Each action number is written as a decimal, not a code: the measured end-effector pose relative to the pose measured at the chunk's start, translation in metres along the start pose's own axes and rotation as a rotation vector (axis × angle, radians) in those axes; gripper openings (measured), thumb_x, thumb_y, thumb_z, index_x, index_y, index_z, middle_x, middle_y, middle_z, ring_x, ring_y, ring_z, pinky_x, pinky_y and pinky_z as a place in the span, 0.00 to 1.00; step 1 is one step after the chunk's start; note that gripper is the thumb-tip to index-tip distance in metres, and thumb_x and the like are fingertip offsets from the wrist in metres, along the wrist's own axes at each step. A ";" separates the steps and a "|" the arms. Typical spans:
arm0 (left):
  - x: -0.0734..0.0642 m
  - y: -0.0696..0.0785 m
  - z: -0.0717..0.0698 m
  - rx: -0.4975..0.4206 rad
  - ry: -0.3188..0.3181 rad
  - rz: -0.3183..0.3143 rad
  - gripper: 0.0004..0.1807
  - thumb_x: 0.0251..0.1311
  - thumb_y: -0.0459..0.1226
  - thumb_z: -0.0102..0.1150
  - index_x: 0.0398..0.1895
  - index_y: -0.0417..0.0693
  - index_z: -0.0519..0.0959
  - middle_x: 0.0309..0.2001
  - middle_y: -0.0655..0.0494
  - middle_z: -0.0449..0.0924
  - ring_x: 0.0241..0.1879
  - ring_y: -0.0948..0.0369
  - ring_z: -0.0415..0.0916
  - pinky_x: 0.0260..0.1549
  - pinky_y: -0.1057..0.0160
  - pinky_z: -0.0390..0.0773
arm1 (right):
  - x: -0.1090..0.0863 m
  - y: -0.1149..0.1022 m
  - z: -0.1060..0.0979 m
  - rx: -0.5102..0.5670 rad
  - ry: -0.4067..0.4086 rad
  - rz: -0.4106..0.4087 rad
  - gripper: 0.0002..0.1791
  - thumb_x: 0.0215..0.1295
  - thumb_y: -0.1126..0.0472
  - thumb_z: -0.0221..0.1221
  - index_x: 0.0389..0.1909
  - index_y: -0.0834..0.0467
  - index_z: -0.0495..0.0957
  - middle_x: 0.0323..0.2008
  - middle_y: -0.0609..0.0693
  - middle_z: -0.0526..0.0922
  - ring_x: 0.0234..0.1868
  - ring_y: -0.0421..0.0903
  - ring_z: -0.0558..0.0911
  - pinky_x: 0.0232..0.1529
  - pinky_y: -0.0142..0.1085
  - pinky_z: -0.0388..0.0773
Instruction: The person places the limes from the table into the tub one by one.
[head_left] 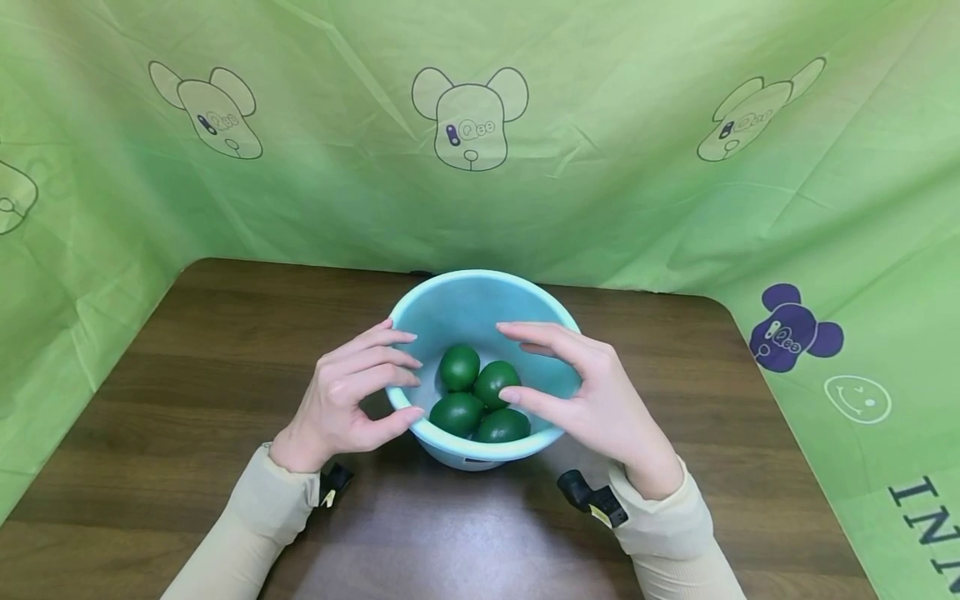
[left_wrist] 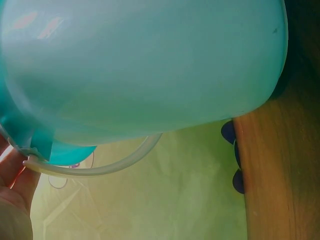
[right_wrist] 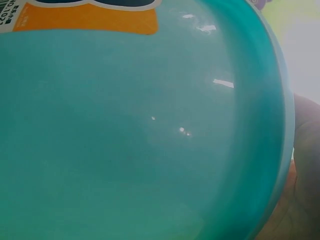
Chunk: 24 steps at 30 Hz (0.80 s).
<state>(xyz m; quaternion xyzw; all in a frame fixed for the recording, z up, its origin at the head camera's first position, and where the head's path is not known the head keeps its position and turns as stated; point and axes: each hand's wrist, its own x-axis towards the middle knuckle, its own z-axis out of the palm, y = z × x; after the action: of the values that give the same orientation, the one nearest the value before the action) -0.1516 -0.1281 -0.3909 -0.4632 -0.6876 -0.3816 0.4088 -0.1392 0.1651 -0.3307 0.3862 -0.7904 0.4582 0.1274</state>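
A light blue plastic bucket stands upright on the table, with several dark green, smooth oval fruits that look like avocados on its bottom. At its left rim is my left hand, fingers spread and reaching a little over the edge, thumb near the front of the rim. My right hand is over the right rim, thumb and fingers held apart above the inside, with nothing between them. In the left wrist view the bucket's wall fills much of the frame, and a pale handle hangs beside it.
The brown wooden table has rounded back corners. A green cloth with bear-head drawings hangs behind and at both sides. An orange label is on the bucket's outer wall. Black wrist cameras sit at both cuffs.
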 end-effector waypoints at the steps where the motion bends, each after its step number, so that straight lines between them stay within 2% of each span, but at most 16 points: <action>1: 0.000 0.000 0.000 -0.001 -0.002 0.002 0.16 0.63 0.47 0.66 0.28 0.43 0.85 0.34 0.52 0.86 0.45 0.48 0.84 0.61 0.40 0.75 | 0.000 0.000 0.000 -0.002 0.002 -0.004 0.35 0.51 0.67 0.77 0.63 0.55 0.80 0.58 0.44 0.82 0.56 0.46 0.83 0.61 0.40 0.77; 6: 0.002 -0.001 0.000 -0.002 -0.003 0.007 0.17 0.63 0.48 0.66 0.28 0.42 0.85 0.34 0.51 0.86 0.45 0.48 0.84 0.61 0.40 0.75 | 0.000 0.000 -0.001 -0.011 0.006 -0.022 0.35 0.51 0.67 0.77 0.63 0.56 0.80 0.58 0.44 0.82 0.57 0.46 0.82 0.60 0.40 0.77; 16: 0.000 0.000 0.001 0.006 0.005 0.013 0.17 0.63 0.48 0.66 0.27 0.44 0.85 0.34 0.51 0.86 0.44 0.47 0.84 0.60 0.40 0.75 | -0.001 0.001 0.001 0.007 0.015 -0.001 0.34 0.52 0.68 0.76 0.63 0.57 0.80 0.59 0.45 0.82 0.56 0.46 0.82 0.61 0.41 0.77; 24: -0.001 0.000 0.001 0.003 0.012 0.021 0.16 0.63 0.48 0.66 0.27 0.44 0.84 0.34 0.51 0.85 0.44 0.47 0.83 0.60 0.40 0.75 | -0.002 0.001 0.002 0.005 0.011 -0.026 0.34 0.52 0.67 0.76 0.63 0.56 0.79 0.60 0.47 0.81 0.59 0.48 0.81 0.61 0.40 0.77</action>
<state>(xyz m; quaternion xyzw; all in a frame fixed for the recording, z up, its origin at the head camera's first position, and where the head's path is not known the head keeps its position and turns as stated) -0.1511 -0.1277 -0.3918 -0.4673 -0.6808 -0.3791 0.4176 -0.1387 0.1648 -0.3331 0.3939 -0.7835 0.4606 0.1369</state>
